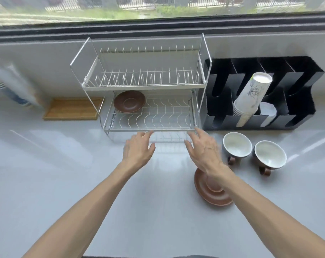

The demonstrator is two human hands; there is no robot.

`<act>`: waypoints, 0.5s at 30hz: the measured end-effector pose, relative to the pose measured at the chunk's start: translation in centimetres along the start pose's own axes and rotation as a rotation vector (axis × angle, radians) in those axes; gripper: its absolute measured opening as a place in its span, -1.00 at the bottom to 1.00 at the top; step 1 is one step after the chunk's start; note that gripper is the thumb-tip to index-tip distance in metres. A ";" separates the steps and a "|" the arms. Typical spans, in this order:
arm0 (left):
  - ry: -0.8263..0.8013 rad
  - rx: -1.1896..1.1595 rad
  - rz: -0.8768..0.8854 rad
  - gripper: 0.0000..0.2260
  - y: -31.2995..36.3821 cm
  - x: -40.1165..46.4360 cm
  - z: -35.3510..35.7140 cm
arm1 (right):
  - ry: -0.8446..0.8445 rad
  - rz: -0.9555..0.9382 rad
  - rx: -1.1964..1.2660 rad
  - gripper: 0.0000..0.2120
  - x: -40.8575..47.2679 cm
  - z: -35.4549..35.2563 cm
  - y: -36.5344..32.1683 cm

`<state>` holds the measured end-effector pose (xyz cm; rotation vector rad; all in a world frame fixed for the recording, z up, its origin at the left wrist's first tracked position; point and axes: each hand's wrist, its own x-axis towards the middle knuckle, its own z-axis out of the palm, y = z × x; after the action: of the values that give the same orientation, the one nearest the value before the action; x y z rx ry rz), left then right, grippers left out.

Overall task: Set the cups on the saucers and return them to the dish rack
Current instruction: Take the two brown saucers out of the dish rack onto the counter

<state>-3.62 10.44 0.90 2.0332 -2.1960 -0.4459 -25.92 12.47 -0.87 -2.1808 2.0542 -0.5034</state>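
A two-tier wire dish rack stands at the back of the white counter. One brown saucer lies tilted at the back left of its lower shelf. Two dark cups with white insides and brown handles stand on the counter at the right: one nearer the rack, the other beside it. A stack of brown saucers lies on the counter, partly hidden under my right wrist. My left hand and my right hand hover open and empty just in front of the rack's lower shelf.
A black cup organizer holding stacked paper cups and lids stands right of the rack. A wooden tray lies left of it. A towel hangs at the far left. A window runs behind.
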 end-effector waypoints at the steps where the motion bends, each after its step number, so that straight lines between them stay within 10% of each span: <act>1: 0.055 0.052 0.009 -0.56 -0.8 0.3 -0.7 | -0.004 -0.027 -0.019 -0.67 1.1 0.2 -0.9; 7: 0.320 0.192 -0.037 -0.59 -4.7 2.1 -3.5 | -0.023 -0.145 -0.026 -0.56 6.9 0.7 -5.4; 15: 0.275 0.174 -0.191 -0.56 -8.2 6.1 -4.1 | -0.083 -0.136 0.029 -0.51 13.1 2.1 -8.4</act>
<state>4.83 3.40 1.73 2.2462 -1.9482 0.0127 -16.84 -0.02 1.89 -2.2950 1.8553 -0.4442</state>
